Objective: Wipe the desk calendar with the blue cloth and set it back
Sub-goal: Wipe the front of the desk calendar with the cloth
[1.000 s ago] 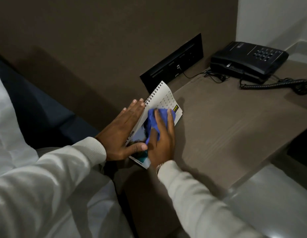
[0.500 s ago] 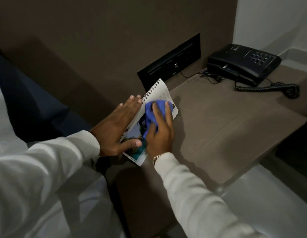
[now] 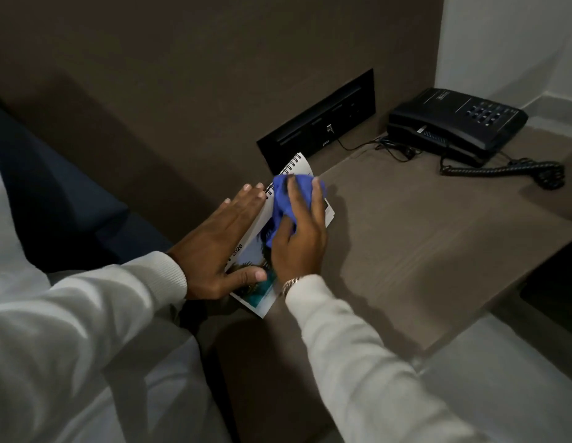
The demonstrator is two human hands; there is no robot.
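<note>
The spiral-bound desk calendar [image 3: 251, 251] leans at the left edge of the brown bedside table [image 3: 406, 238], its printed picture side facing up. My left hand [image 3: 219, 247] holds it from the left, palm flat against its back and thumb across the lower front. A crumpled blue cloth [image 3: 286, 198] lies on the calendar's upper half, near the wire binding. My right hand [image 3: 299, 235] presses down on the cloth with fingers spread over it. The hands and cloth hide much of the page.
A black telephone [image 3: 457, 123] with a coiled cord [image 3: 502, 171] sits at the table's back right. A black socket panel [image 3: 316, 121] is set in the brown wall behind the calendar. White bedding [image 3: 86, 362] lies at lower left.
My right hand has slid the blue cloth up the calendar page toward the spiral binding. The left hand has kept its hold on the calendar.
</note>
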